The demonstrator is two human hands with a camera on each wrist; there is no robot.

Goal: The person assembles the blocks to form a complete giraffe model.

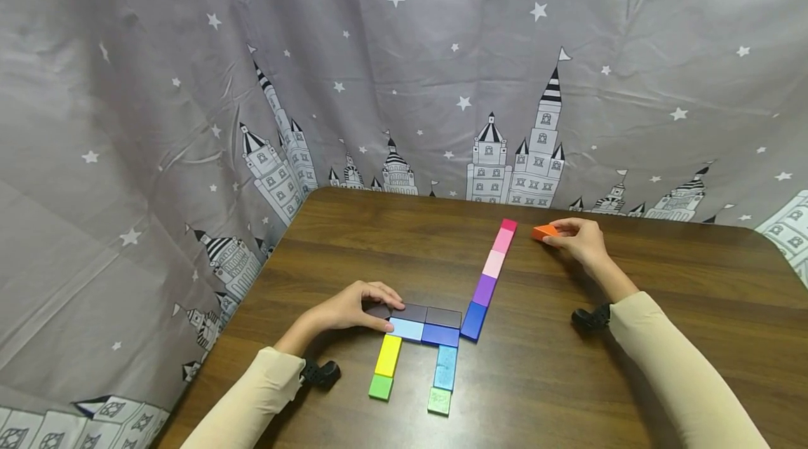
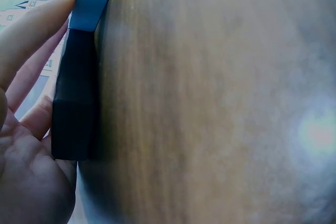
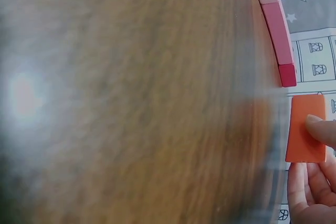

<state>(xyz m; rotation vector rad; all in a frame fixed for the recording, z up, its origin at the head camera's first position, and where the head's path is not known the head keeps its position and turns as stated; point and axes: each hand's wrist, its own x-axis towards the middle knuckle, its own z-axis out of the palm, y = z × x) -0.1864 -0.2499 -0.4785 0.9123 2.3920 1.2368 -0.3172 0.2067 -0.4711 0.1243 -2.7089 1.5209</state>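
Observation:
In the head view my right hand [image 1: 582, 241] pinches an orange triangular block [image 1: 543, 231] between thumb and fingers. The right wrist view shows a flat face of this orange block [image 3: 302, 135] beside the red block [image 3: 287, 75]. My left hand [image 1: 350, 305] curves round the left end of the block body, fingers over a dark block [image 1: 377, 311] and thumb at the light blue block [image 1: 405, 328]. Two more dark blocks [image 1: 410, 313] continue that row, with a blue block [image 1: 440, 334] below. Dark blocks [image 2: 74, 98] lie against this hand in the left wrist view.
A slanted line of blue, purple [image 1: 484, 290], pink [image 1: 502, 240] and red blocks rises from the body's right end. Yellow [image 1: 388, 356] and teal [image 1: 445, 367] blocks extend toward me, each ending in green. A patterned grey curtain [image 1: 404, 70] hangs behind the wooden table [image 1: 536, 393].

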